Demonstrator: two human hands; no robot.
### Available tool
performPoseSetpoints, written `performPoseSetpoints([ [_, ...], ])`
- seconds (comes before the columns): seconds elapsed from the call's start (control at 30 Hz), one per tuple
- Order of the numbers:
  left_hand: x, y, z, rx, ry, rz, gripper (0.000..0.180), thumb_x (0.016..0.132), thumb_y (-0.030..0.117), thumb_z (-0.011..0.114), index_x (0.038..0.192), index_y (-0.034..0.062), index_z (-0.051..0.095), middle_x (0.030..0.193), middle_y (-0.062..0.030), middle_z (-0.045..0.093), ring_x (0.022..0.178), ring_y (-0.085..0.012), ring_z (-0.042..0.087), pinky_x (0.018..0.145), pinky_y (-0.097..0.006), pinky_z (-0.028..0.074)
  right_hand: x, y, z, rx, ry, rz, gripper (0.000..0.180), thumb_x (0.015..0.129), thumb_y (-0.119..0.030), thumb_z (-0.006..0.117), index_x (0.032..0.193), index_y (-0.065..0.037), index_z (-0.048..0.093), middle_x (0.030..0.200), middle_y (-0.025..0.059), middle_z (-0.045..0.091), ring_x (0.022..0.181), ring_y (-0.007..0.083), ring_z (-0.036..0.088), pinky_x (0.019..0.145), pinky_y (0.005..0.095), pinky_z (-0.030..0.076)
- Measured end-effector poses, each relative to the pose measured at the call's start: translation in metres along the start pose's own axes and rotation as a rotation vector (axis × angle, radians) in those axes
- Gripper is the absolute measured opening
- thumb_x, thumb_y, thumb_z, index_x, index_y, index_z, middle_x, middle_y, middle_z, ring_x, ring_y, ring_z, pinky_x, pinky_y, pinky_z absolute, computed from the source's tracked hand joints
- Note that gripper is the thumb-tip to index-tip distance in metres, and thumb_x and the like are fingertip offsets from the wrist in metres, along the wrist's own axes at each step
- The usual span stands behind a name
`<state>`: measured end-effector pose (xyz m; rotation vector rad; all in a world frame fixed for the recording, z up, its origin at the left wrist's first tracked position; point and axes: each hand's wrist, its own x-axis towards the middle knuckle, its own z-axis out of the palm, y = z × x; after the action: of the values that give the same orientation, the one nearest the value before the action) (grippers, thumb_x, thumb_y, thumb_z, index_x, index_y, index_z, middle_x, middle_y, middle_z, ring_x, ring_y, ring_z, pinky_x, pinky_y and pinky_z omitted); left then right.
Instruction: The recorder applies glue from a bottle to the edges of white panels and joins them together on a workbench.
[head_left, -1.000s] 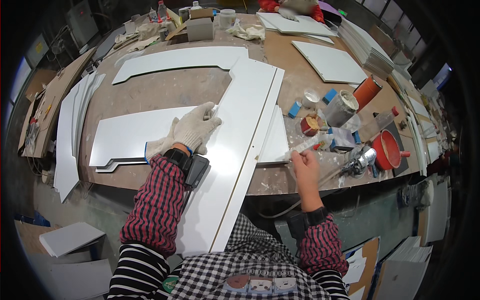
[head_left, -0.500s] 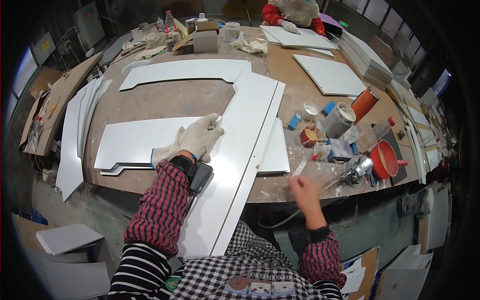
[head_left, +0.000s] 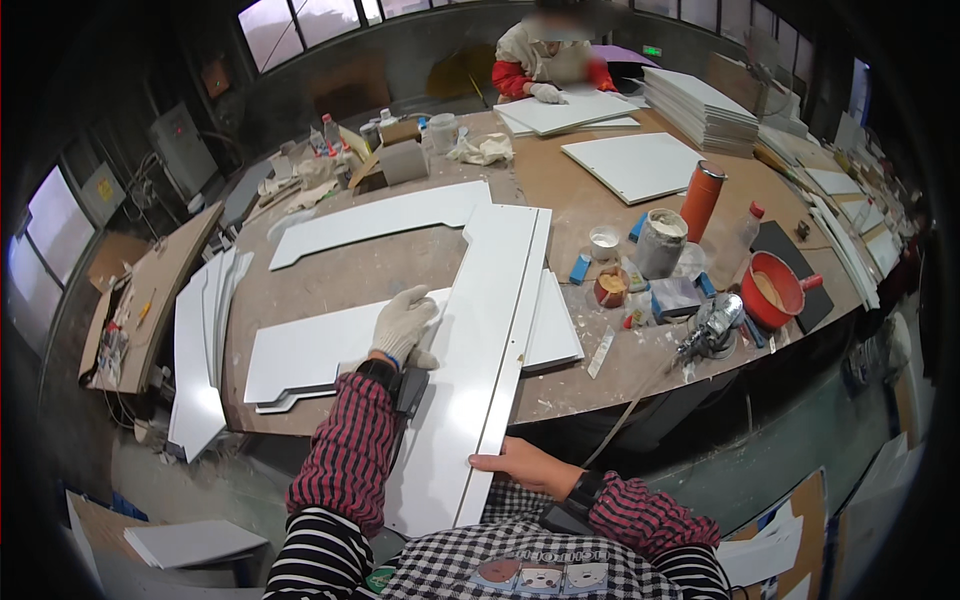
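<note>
A long white panel (head_left: 480, 330) with a groove along its right side lies lengthwise before me, its near end past the table edge at my apron. My left hand (head_left: 405, 325), in a pale knit glove, rests at the panel's left edge with fingers stretched out and thumb apart. My bare right hand (head_left: 535, 467) grips the right edge near the close end, thumb on top; its other fingers are largely hidden. Beneath the long panel lie shorter white panels (head_left: 295, 350), showing on both sides. Another notched white panel (head_left: 380, 222) lies beyond.
On the right of the table (head_left: 545, 395) stand a metal power tool (head_left: 715, 325) with a hose, a red pan (head_left: 775, 290), an orange flask (head_left: 703, 200) and a grey can (head_left: 662, 245). Notched panels (head_left: 205, 350) lean at left. A co-worker's gloved hand (head_left: 547, 93) rests on far panels.
My right hand has moved left from over the table edge and taken hold of the long panel's right edge. The panel has shifted away from the far notched one. The view has tilted up.
</note>
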<state>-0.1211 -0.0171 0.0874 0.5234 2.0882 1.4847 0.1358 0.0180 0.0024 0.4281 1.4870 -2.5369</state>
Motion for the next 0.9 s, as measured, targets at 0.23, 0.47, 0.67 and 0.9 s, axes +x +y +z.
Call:
performPoseSetpoints([
  [0.23,-0.076,0.022,-0.057,0.036,-0.032,-0.098,0.052,0.087,0.024,0.067,0.13,-0.0023,0.054,0.119,-0.0161,0.062,0.091,-0.0167,0.061,0.065,-0.028,0.054,-0.004,0.0,0.009,0.176,0.055,0.012,0.05,0.089,-0.014,0.067,0.131,0.004,0.048,0.124,0.0118,0.058,0.112,0.0201,0.056,0.097,0.0318,0.044],
  [0.47,-0.148,-0.013,-0.082,0.169,-0.24,-0.188,0.045,0.09,0.025,0.062,0.124,-0.0032,0.057,0.099,-0.0095,0.068,0.048,-0.0052,0.05,0.04,-0.02,0.04,-0.008,-0.02,0.03,-0.011,0.142,-0.246,0.046,0.086,-0.011,0.066,0.126,0.006,0.051,0.12,0.0132,0.062,0.106,0.0208,0.059,0.093,0.0328,0.046],
  [0.67,-0.173,-0.049,-0.065,0.188,-0.475,-0.254,0.032,0.096,0.031,0.057,0.11,0.0025,0.063,0.071,0.0045,0.058,0.044,-0.0026,0.044,0.039,-0.019,0.035,-0.018,-0.056,0.052,-0.495,0.253,-0.401,0.039,0.086,-0.023,0.061,0.114,0.005,0.059,0.104,0.0187,0.067,0.096,0.0271,0.065,0.085,0.0355,0.05],
  [0.9,-0.18,-0.064,-0.041,-0.101,-0.492,-0.227,0.028,0.099,0.037,0.053,0.106,0.0107,0.058,0.08,0.0053,0.057,0.054,-0.0016,0.044,0.045,-0.019,0.036,-0.034,-0.083,0.063,-0.672,0.285,-0.398,0.043,0.092,-0.029,0.057,0.119,0.004,0.055,0.108,0.0176,0.066,0.099,0.0246,0.064,0.086,0.0353,0.049],
])
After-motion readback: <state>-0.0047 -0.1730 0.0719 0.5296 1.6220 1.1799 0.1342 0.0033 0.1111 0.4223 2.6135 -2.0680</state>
